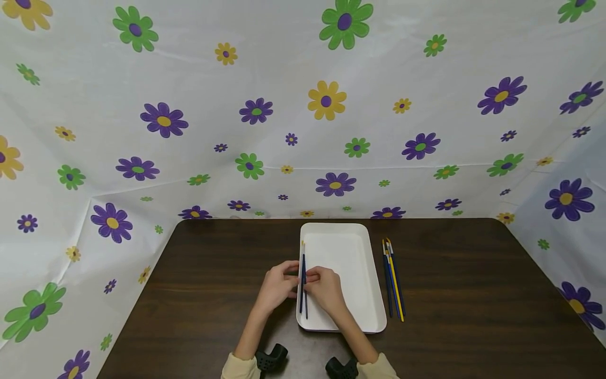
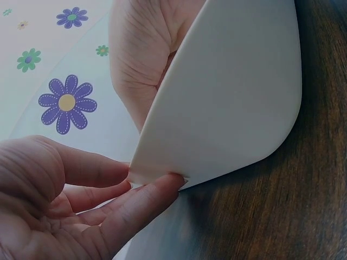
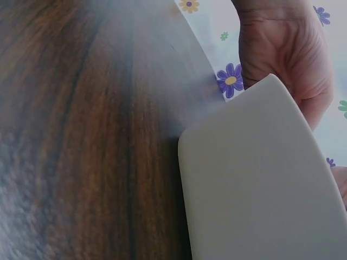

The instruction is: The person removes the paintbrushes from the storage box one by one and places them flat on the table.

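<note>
In the head view, a white tray (image 1: 352,279) stands on the table with two dark-handled paintbrushes (image 1: 306,308) along its left side, tips pointing away. My left hand (image 1: 278,287) is at the tray's left edge; in the left wrist view its fingers (image 2: 149,203) are loosely bent and touch the tray's wall (image 2: 233,97). Reaching over the tray, my right hand (image 1: 325,288) pinches one paintbrush near mid-handle with its fingertips. The tray's wall (image 3: 260,173) hides the fingertips of the right hand (image 3: 287,59) in the right wrist view.
Right of the tray, several paintbrushes with blue and yellow handles (image 1: 394,284) lie side by side on the brown wooden table (image 1: 473,295). A white cloth with printed flowers (image 1: 284,68) hangs behind and beside the table. Black wrist devices (image 1: 272,359) show near both sleeves.
</note>
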A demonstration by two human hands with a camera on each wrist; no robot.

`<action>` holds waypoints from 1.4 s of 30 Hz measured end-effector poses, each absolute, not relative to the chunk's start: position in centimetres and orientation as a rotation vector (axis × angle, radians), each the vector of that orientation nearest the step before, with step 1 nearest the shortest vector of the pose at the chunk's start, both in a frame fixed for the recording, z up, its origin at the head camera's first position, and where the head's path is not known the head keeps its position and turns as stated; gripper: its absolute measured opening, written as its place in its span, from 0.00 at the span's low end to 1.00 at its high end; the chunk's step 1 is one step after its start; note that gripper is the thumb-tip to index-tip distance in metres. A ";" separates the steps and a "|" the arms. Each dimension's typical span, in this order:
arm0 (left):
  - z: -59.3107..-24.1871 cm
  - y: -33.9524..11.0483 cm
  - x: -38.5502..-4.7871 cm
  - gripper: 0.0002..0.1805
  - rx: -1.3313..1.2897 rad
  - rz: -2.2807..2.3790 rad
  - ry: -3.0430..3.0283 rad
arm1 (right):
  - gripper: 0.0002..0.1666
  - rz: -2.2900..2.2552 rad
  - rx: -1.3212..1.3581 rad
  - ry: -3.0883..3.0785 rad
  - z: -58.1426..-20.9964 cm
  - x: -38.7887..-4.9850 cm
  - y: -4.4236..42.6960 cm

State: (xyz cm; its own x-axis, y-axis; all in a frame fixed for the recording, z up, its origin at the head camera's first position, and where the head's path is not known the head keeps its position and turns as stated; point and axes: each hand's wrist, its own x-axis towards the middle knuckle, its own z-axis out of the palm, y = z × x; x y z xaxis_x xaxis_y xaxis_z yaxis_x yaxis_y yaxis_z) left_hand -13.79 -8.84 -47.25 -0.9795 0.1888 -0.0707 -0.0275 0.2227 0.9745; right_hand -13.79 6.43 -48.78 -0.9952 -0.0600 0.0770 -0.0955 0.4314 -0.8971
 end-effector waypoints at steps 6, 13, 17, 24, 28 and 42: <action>-47.3 -8.8 -13.7 0.22 0.152 1.852 2.322 | 0.13 1.644 0.114 -2.614 -48.8 -13.8 6.6; -47.1 -8.7 -13.6 0.22 0.152 1.864 2.326 | 0.11 1.623 0.134 -2.544 -48.8 -13.6 6.7; -47.1 -8.7 -13.6 0.22 0.164 1.867 2.327 | 0.11 1.621 0.099 -2.551 -48.8 -13.7 6.8; -47.2 -8.7 -13.7 0.22 0.173 1.849 2.355 | 0.11 1.609 0.069 -2.543 -48.6 -13.6 7.2; -47.3 -8.7 -13.7 0.22 0.150 1.854 2.340 | 0.11 1.627 0.030 -2.521 -48.3 -13.5 7.7; -47.3 -8.7 -13.8 0.22 0.127 1.852 2.334 | 0.11 1.779 -0.139 -2.467 -46.7 -13.5 10.3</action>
State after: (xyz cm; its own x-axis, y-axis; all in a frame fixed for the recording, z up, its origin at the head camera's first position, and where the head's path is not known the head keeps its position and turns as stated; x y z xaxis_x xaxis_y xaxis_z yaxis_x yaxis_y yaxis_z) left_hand -13.75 -8.71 -47.31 -0.9837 0.1650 -0.0716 -0.0323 0.2297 0.9727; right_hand -13.49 10.32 -46.65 -0.9911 0.1309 0.0254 0.0172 0.3147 -0.9490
